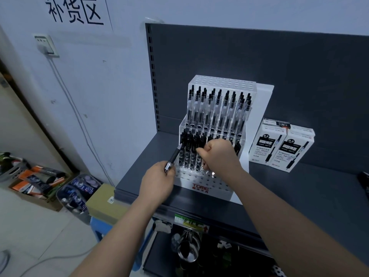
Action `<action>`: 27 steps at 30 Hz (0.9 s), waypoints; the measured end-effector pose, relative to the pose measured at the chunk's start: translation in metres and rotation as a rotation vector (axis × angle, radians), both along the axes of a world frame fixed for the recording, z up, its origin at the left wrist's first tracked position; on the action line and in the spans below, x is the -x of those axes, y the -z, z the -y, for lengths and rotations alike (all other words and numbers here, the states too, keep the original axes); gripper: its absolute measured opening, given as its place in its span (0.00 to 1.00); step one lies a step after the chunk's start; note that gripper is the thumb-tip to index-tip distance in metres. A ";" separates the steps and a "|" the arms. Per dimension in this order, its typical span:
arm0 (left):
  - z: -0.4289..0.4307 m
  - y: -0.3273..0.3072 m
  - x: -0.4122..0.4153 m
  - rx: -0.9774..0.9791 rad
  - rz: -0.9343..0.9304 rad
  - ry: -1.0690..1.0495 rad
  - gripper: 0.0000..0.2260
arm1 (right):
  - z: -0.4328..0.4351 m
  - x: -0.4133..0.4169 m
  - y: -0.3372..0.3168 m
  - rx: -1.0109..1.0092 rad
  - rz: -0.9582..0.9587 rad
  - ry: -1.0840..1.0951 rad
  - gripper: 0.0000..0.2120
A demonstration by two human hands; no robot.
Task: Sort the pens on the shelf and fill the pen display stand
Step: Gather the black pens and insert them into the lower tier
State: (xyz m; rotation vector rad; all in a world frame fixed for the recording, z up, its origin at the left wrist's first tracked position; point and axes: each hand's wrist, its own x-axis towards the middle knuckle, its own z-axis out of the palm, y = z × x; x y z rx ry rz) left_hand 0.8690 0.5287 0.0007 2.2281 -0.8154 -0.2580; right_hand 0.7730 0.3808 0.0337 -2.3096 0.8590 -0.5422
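The pen display stand (pixel 201 189) is a clear stepped acrylic rack with a red TOME label. It stands on the dark grey shelf (pixel 299 192). Clear-barrelled pens (pixel 219 108) fill the stand's upper tier, and black pens (pixel 189 140) fill the left of its middle tier. Open holes show along its front tier. The left grip (pixel 157 180) clasps a black-and-clear pen (pixel 173 156) just left of the stand's front. The right grip (pixel 219 154) is curled at the middle tier; whether it pinches anything cannot be told. White pen boxes (pixel 279 148) stand right of the stand, with bare shelf before them. The shelf's left edge runs near the stand.
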 end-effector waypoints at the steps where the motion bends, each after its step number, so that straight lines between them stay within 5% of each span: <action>1: -0.001 -0.001 0.000 0.025 -0.011 -0.002 0.15 | 0.000 0.000 -0.001 0.009 -0.021 -0.005 0.20; 5: -0.007 -0.010 0.004 0.127 -0.104 0.065 0.09 | -0.002 0.006 -0.006 0.016 -0.072 -0.006 0.21; 11: -0.005 -0.031 0.022 0.216 -0.545 0.256 0.11 | -0.023 0.020 -0.027 -0.468 0.158 -0.247 0.04; 17: -0.002 -0.035 0.031 0.120 -0.552 0.337 0.10 | -0.022 0.031 -0.030 -0.597 0.178 -0.272 0.03; 23: -0.011 -0.024 0.015 0.054 -0.380 0.290 0.14 | 0.000 0.051 -0.030 -0.493 0.319 -0.037 0.04; 27: -0.013 -0.025 0.008 0.067 -0.256 0.255 0.13 | -0.001 0.059 -0.024 -0.119 -0.042 -0.193 0.04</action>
